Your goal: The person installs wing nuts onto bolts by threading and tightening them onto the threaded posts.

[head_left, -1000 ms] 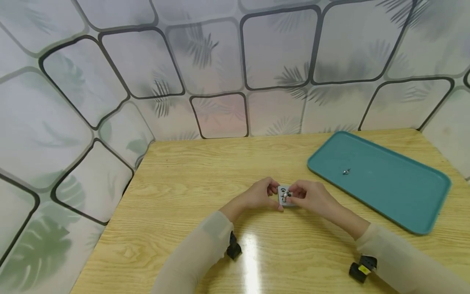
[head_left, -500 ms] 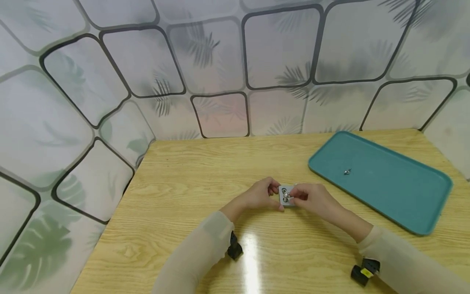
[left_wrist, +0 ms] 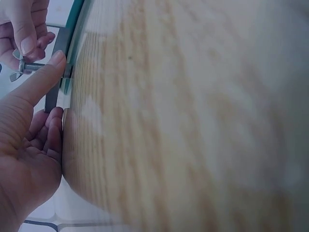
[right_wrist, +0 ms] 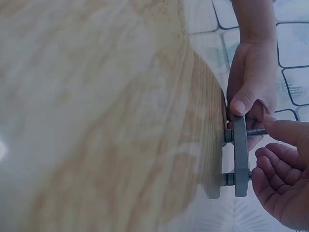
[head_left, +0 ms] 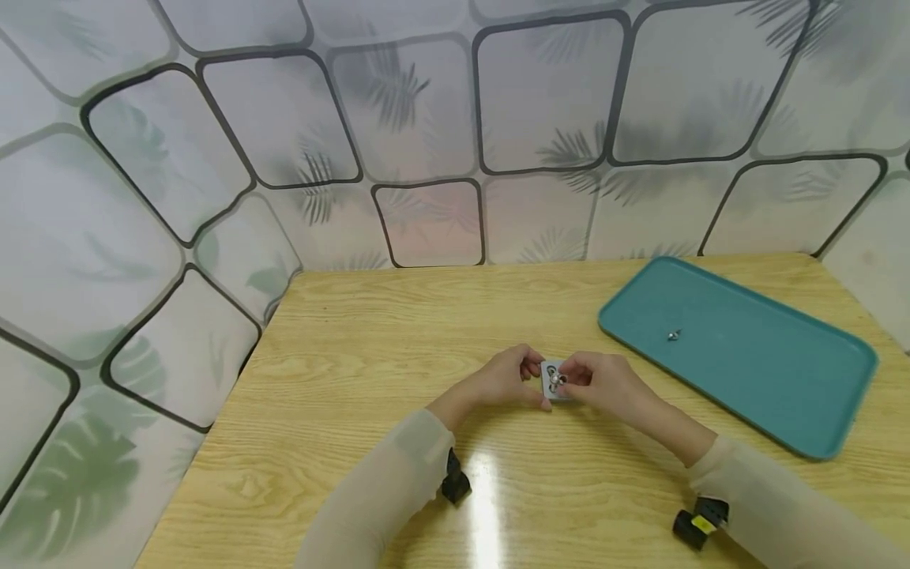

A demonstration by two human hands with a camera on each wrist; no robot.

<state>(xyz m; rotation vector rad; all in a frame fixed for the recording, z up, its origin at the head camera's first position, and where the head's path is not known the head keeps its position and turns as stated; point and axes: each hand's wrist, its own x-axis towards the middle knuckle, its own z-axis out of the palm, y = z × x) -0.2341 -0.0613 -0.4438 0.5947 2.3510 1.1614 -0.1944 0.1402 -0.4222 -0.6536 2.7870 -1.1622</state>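
Observation:
A small grey metal plate (head_left: 547,390) lies near the middle of the wooden table, held at its left edge by my left hand (head_left: 502,378). Two bolts pass through it, their hex heads on the table side, as the right wrist view shows. On the threaded bolt (left_wrist: 34,67) in the left wrist view sits a silver wing nut (left_wrist: 20,67), some way out from the plate (left_wrist: 55,92). My right hand (head_left: 604,383) has its thumb and curled fingers around this wing nut, the thumb tip right at one wing. Those fingers partly hide the plate's right side in the head view.
To the right, a teal tray (head_left: 768,348) stands at an angle on the wooden table (head_left: 398,332). In it lies a small silver metal piece (head_left: 674,335). A patterned curtain (head_left: 426,118) rises behind the table's far edge and along its left side.
My right hand has drawn slightly right, then come back over the plate. The wing nut's wings point differently. My left hand keeps its hold on the plate's left edge.

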